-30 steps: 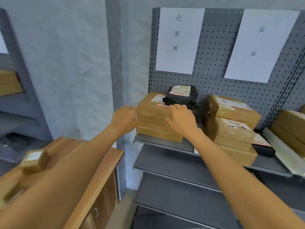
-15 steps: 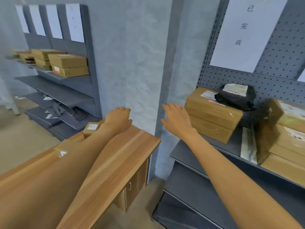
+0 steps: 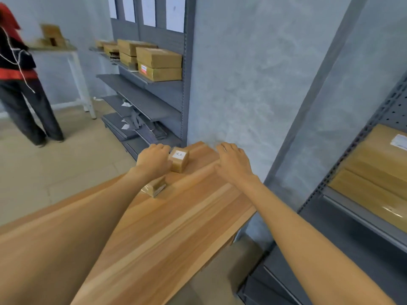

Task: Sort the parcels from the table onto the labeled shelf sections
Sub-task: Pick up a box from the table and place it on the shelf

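Observation:
A small cube-shaped cardboard parcel (image 3: 179, 160) with a white label on top stands near the far end of the wooden table (image 3: 176, 227). My left hand (image 3: 154, 160) is palm down with bent fingers, pressed against the parcel's left side but not wrapped around it. A flatter small parcel (image 3: 155, 187) lies just nearer, partly under my left wrist. My right hand (image 3: 231, 162) hovers open over the table's far right corner, apart from both parcels.
A grey shelf unit (image 3: 352, 216) with large cardboard parcels (image 3: 378, 168) stands at the right. Another grey shelf (image 3: 167, 89) holding stacked boxes (image 3: 158, 63) is behind the table. A person in red and black (image 3: 19, 84) stands at far left by a white table (image 3: 74, 62).
My view has swung left from the right shelf to the table. Both hands came off the shelf's parcels and moved over the table; the left hand reached the small labelled parcel.

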